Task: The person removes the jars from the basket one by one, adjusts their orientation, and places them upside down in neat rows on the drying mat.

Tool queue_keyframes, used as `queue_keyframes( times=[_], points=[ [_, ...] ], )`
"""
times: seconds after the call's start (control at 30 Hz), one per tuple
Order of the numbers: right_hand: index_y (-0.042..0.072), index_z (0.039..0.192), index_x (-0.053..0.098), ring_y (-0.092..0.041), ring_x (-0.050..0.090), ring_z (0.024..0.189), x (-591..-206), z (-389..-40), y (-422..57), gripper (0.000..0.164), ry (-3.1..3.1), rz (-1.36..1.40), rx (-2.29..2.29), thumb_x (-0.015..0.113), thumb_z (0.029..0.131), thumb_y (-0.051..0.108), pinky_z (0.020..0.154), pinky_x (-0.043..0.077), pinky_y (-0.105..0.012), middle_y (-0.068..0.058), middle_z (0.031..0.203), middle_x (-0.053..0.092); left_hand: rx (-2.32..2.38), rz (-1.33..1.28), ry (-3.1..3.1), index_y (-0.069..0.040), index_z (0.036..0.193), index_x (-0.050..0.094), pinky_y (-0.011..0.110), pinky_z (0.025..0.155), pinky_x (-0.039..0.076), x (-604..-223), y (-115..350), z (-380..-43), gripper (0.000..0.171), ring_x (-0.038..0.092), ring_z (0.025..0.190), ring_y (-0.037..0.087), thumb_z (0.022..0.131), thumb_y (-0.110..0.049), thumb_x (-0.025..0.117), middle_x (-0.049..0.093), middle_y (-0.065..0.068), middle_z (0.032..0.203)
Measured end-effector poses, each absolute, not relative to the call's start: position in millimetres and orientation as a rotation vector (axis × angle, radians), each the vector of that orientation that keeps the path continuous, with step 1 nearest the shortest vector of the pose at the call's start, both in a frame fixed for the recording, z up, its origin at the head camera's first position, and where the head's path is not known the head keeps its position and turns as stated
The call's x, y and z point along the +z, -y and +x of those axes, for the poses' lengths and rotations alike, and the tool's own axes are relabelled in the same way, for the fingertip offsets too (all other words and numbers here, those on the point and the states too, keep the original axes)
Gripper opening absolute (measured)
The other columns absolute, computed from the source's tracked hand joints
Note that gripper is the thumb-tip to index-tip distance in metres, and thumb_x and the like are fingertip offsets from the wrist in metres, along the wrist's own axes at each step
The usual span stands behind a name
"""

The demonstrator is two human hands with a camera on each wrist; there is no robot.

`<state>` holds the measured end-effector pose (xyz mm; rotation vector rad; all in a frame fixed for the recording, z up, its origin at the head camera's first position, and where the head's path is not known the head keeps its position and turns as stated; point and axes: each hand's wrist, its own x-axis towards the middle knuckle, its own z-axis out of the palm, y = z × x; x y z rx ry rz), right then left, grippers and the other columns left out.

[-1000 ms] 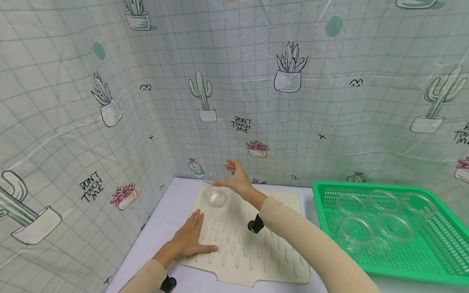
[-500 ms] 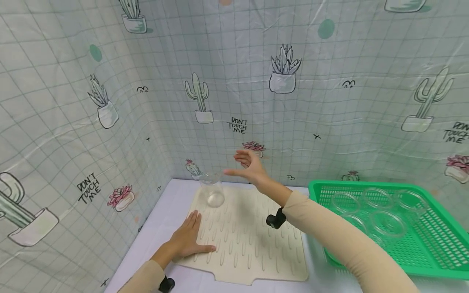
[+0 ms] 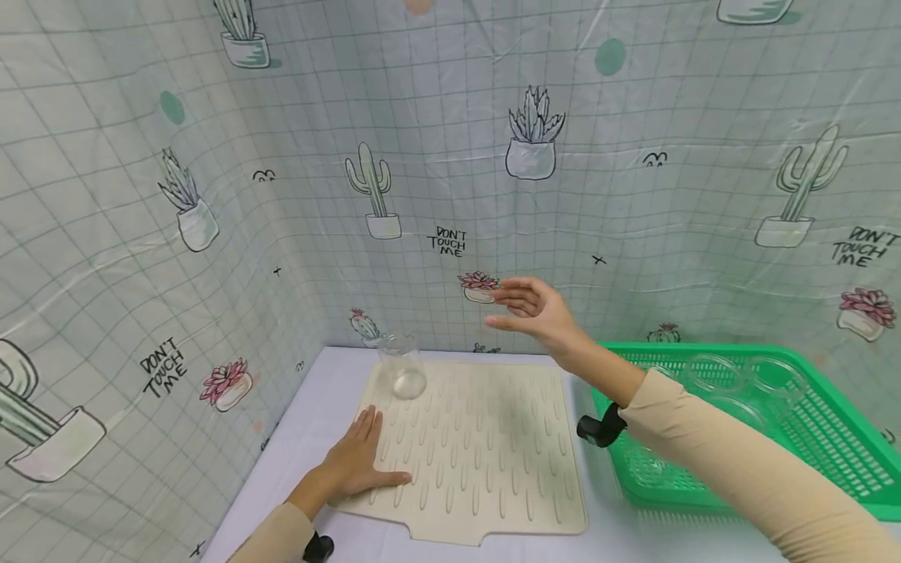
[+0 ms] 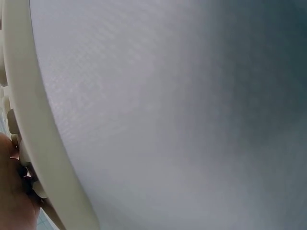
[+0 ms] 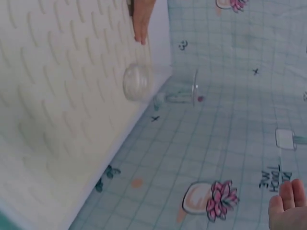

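Observation:
A clear drinking glass [image 3: 403, 369] stands upright at the far left corner of a cream ridged drying mat [image 3: 486, 453]; the right wrist view also catches this glass [image 5: 139, 82]. My left hand [image 3: 355, 457] lies flat on the mat's left edge, fingers straight and thumb spread. Raised above the mat's far right part, my right hand [image 3: 538, 313] holds nothing, its fingers loosely bent and the thumb apart. In the left wrist view the mat's edge [image 4: 43, 120] and part of the hand show; the rest is blurred cloth.
A green plastic basket [image 3: 873, 469] stands right of the mat, with several clear glasses [image 3: 714, 374] inside, partly hidden behind my right forearm. A white cloth [image 3: 310, 422] covers the table. Printed cactus sheets [image 3: 436, 117] hang behind and at the left.
My right hand has moved away from the glass, going right and slightly up towards the basket. The glass stays standing on the mat. My left hand keeps its place.

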<state>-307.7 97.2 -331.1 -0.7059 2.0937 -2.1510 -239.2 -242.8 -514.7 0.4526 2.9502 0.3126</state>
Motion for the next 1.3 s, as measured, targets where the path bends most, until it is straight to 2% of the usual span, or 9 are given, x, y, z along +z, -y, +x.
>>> queue_keyframes(
  times=[0.23,0.53,0.77,1.03,1.3],
  points=[
    [0.008,0.131,0.041,-0.025,0.043,0.123,-324,-289,-146,0.059,-2.129,-0.632,-2.143,0.071,0.081,0.008,0.096,0.041,-0.028,-0.016,0.128,0.048,0.365,0.434,-2.919,0.005,0.144,0.012,0.046,0.11,0.014,-509,240,-237,0.125,0.003,0.138,0.035,0.064,-0.082,0.05,0.004,0.023,0.15],
    [0.003,0.128,0.042,-0.023,0.047,0.118,-319,-264,-195,0.051,-2.171,-0.616,-2.162,0.065,0.083,0.0,0.093,0.043,-0.026,-0.014,0.125,0.051,0.374,0.448,-2.927,0.006,0.144,0.011,0.048,0.109,0.015,-510,240,-237,0.126,0.004,0.138,0.037,0.063,-0.083,0.049,0.004,0.024,0.15],
    [0.0,0.128,0.041,-0.021,0.052,0.113,-321,-249,-228,0.048,-2.212,-0.61,-2.195,0.062,0.085,-0.003,0.088,0.047,-0.026,-0.013,0.122,0.053,0.392,0.455,-2.922,0.006,0.144,0.011,0.049,0.109,0.014,-513,241,-237,0.124,0.003,0.138,0.036,0.065,-0.081,0.05,0.004,0.024,0.15],
    [0.0,0.127,0.041,-0.013,0.057,0.106,-330,-231,-263,0.045,-2.227,-0.555,-2.263,0.057,0.086,-0.008,0.084,0.048,-0.022,-0.01,0.118,0.056,0.392,0.44,-2.917,0.006,0.144,0.011,0.049,0.109,0.015,-511,238,-236,0.125,0.003,0.138,0.036,0.064,-0.082,0.051,0.005,0.024,0.15],
    [0.001,0.13,0.04,-0.011,0.057,0.106,-346,-214,-293,0.047,-2.191,-0.521,-2.329,0.054,0.087,-0.011,0.082,0.049,-0.023,-0.006,0.116,0.058,0.422,0.453,-2.904,0.007,0.144,0.011,0.05,0.109,0.015,-508,239,-235,0.123,0.004,0.138,0.037,0.065,-0.079,0.054,0.005,0.025,0.15]
  ],
)
